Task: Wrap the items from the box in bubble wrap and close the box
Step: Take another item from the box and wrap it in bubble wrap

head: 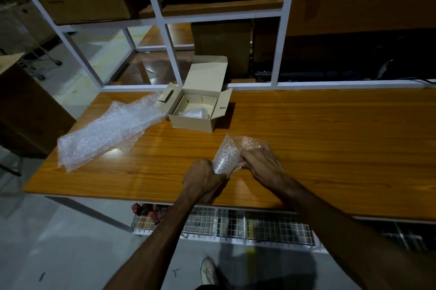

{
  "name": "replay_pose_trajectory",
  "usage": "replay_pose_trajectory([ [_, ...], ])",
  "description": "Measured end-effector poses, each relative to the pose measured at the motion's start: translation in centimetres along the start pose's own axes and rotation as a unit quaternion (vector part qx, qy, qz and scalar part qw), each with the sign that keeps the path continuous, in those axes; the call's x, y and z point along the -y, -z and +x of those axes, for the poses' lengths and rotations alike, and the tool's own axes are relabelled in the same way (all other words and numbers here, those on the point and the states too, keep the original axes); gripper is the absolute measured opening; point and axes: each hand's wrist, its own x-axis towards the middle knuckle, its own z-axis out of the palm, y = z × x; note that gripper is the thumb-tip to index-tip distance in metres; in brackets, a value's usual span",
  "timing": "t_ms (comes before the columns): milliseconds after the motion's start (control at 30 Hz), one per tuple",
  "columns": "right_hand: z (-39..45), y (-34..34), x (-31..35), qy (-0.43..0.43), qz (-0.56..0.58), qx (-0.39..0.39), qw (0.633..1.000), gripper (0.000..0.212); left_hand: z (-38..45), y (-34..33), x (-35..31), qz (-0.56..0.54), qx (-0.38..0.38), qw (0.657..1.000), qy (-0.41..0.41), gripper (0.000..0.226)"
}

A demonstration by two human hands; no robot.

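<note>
Both hands grip one bundle of bubble wrap (227, 155) just above the desk (330, 136): the left hand (203, 175) curls round its near end, the right hand (262, 162) pinches its far side. What it covers is hidden. If either hand slackens, the springy wrap could unroll; the open box (195, 110) behind already holds another wrapped bundle (194, 114), so room looks tight.

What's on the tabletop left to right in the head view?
loose bubble wrap sheets → open cardboard box with a wrapped item inside → left hand → bubble-wrapped bundle held by both hands → right hand.
</note>
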Motion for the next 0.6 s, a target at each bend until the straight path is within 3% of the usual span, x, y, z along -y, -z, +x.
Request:
replay_pose_trajectory([
  [200,1.5,1.8,-1.6,-0.005,0.001,0.042,0.999,0.017,0.4,0.0,0.3,-0.001,0.006,1.0,-0.015,0.043],
  [500,3.5,3.1,-0.5,-0.038,0.126,-0.047,0.99,0.011,0.5,0.3,0.5,0.02,0.009,0.999,-0.043,0.044],
  [600,4.6,2.4,0.5,-0.114,0.152,-0.058,0.98,0.016,0.5,0.5,0.3,0.008,0.015,0.998,-0.056,0.043],
])
